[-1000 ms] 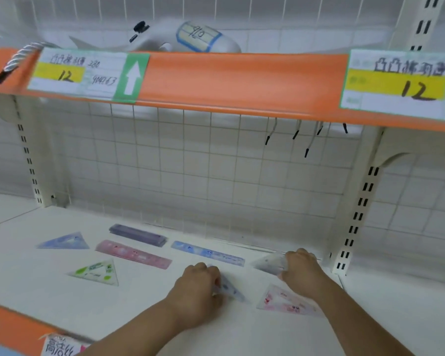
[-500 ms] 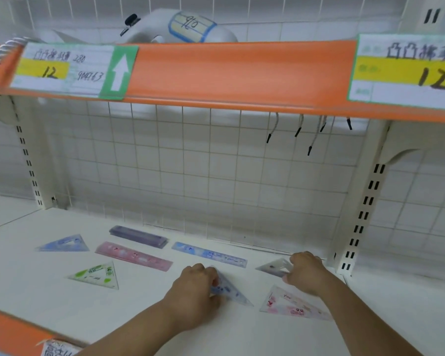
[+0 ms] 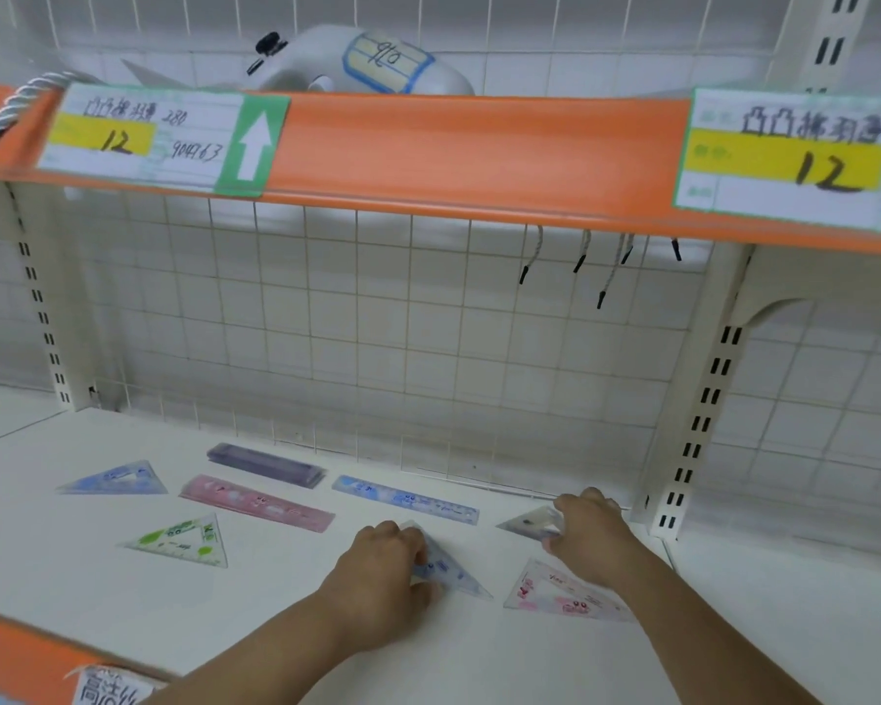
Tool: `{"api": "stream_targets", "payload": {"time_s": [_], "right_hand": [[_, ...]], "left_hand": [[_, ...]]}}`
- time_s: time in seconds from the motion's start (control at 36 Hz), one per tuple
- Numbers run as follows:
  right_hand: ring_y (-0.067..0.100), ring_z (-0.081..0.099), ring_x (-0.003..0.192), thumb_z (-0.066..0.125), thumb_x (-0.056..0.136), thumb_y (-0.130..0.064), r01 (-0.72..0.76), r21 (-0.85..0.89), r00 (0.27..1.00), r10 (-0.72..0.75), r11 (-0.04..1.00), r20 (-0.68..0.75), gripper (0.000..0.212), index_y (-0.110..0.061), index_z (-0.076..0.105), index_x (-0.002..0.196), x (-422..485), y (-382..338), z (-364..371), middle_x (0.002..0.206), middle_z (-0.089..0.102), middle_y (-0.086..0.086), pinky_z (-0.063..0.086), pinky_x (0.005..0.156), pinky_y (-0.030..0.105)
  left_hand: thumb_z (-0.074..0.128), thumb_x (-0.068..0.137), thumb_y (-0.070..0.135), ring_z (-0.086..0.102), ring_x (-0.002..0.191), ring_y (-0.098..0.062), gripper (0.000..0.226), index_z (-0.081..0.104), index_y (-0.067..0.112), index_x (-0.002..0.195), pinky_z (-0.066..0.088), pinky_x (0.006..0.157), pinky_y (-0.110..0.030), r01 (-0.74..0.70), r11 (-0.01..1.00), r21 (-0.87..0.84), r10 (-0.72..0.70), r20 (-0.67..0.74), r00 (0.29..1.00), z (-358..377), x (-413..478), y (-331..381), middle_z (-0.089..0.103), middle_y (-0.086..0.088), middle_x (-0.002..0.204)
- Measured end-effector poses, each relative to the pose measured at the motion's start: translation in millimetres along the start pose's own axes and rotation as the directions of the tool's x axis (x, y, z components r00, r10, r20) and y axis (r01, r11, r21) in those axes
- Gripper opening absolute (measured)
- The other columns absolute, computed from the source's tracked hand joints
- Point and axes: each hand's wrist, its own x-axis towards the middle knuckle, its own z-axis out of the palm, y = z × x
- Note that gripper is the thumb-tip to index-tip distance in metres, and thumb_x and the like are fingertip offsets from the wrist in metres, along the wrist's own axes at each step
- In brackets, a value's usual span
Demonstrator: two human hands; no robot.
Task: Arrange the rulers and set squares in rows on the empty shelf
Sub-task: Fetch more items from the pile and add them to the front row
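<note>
Left hand (image 3: 377, 577) pinches a blue set square (image 3: 451, 572) at 6 o'clock on the white shelf (image 3: 72, 577); right hand (image 3: 591, 536) grips a clear set square (image 3: 527, 524) at 5 o'clock. I read "12" on the left label (image 3: 138, 137) at 10 o'clock and the right label (image 3: 794, 160) at 2 o'clock. I count five set squares and three rulers (image 3: 255, 503).
</note>
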Motion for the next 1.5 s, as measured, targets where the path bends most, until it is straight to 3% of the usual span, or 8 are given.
{"api": "stream_targets", "payload": {"time_s": [0.11, 0.22, 0.36, 0.44, 0.56, 0.67, 0.78, 1.5], "right_hand": [[0.023, 0.041, 0.119, 0.049, 0.096, -0.029, 0.051, 0.002, 0.998, -0.051, 0.999, -0.042, 0.030, -0.015, 0.054, 0.123, -15, -8, -5, 0.123, 0.046, 0.006, 0.043, 0.094, 0.031], [0.021, 0.054, 0.098, 0.045, 0.095, -0.022, 0.076, -0.001, 0.996, -0.076, 0.997, -0.049, 0.019, -0.011, 0.061, 0.096, -34, -17, -13, 0.104, 0.054, 0.004, 0.045, 0.077, 0.028], [0.017, 0.044, 0.080, 0.044, 0.095, -0.027, 0.109, -0.035, 0.990, -0.112, 0.993, -0.091, 0.037, -0.027, 0.030, 0.061, -62, -25, -20, 0.079, 0.048, -0.004, 0.023, 0.049, 0.018], [0.015, 0.042, 0.085, 0.042, 0.098, -0.026, 0.135, -0.034, 0.985, -0.138, 0.990, -0.100, 0.031, -0.031, 0.042, 0.068, -83, -29, -24, 0.080, 0.051, -0.014, 0.028, 0.054, 0.021], [0.015, 0.043, 0.088, 0.043, 0.099, -0.027, 0.162, -0.037, 0.982, -0.165, 0.986, -0.091, 0.023, -0.026, 0.060, 0.114, -104, -32, -29, 0.115, 0.058, -0.004, 0.034, 0.068, 0.026], [0.017, 0.052, 0.087, 0.045, 0.097, -0.028, 0.104, -0.055, 0.991, -0.108, 0.993, -0.074, 0.018, -0.026, 0.058, 0.084, -120, -33, -28, 0.108, 0.062, -0.004, 0.039, 0.066, 0.027], [0.019, 0.059, 0.085, 0.045, 0.097, -0.028, 0.078, -0.069, 0.992, -0.085, 0.995, -0.093, 0.019, -0.018, 0.060, 0.092, -135, -32, -29, 0.094, 0.063, -0.001, 0.044, 0.066, 0.031], [0.023, 0.059, 0.094, 0.048, 0.095, -0.031, -0.182, -0.113, 0.978, 0.167, 0.977, -0.128, 0.023, -0.014, 0.061, 0.101, -318, 10, -35, 0.104, 0.059, 0.003, 0.051, 0.080, 0.035]], "left_hand": [[0.052, 0.093, 0.034, 0.043, 0.118, -0.018, 0.032, 0.052, 0.021, 0.123, 0.038, 0.097, -0.024, -0.015, 1.000, 0.003, 0.015, 0.001, 1.000, 0, -3, 5, 0.049, -0.001, 0.126], [0.053, 0.092, 0.035, 0.042, 0.120, -0.019, 0.034, 0.052, 0.021, 0.123, 0.037, 0.098, -0.023, -0.034, 0.999, 0.007, 0.034, -0.003, 0.999, -1, -8, 10, 0.049, -0.001, 0.127], [0.054, 0.092, 0.035, 0.045, 0.119, -0.018, 0.033, 0.052, 0.021, 0.122, 0.039, 0.097, -0.024, -0.052, 0.998, -0.017, 0.052, -0.022, 0.998, -1, -19, 17, 0.049, 0.000, 0.128], [0.056, 0.093, 0.033, 0.052, 0.114, -0.016, 0.029, 0.054, 0.021, 0.119, 0.043, 0.095, -0.022, -0.066, 0.996, -0.061, 0.063, -0.051, 0.997, -2, -28, 21, 0.051, 0.001, 0.126], [0.055, 0.094, 0.034, 0.054, 0.109, -0.015, 0.025, 0.054, 0.022, 0.115, 0.045, 0.094, -0.025, -0.081, 0.993, -0.081, 0.075, -0.079, 0.994, -6, -40, 26, 0.052, 0.004, 0.123], [0.055, 0.094, 0.035, 0.055, 0.108, -0.014, 0.025, 0.054, 0.022, 0.116, 0.046, 0.093, -0.024, -0.099, 0.992, -0.074, 0.091, -0.105, 0.990, -12, -51, 30, 0.053, 0.004, 0.123], [0.054, 0.094, 0.038, 0.055, 0.106, -0.013, 0.027, 0.054, 0.023, 0.116, 0.046, 0.093, -0.025, -0.118, 0.990, -0.072, 0.109, -0.113, 0.988, -20, -64, 36, 0.054, 0.004, 0.121], [0.057, 0.093, 0.035, 0.048, 0.092, -0.015, 0.019, 0.051, 0.020, 0.103, 0.036, 0.076, -0.024, -0.385, 0.905, -0.183, 0.395, 0.020, 0.918, -13, -159, 115, 0.050, 0.001, 0.103]]}}
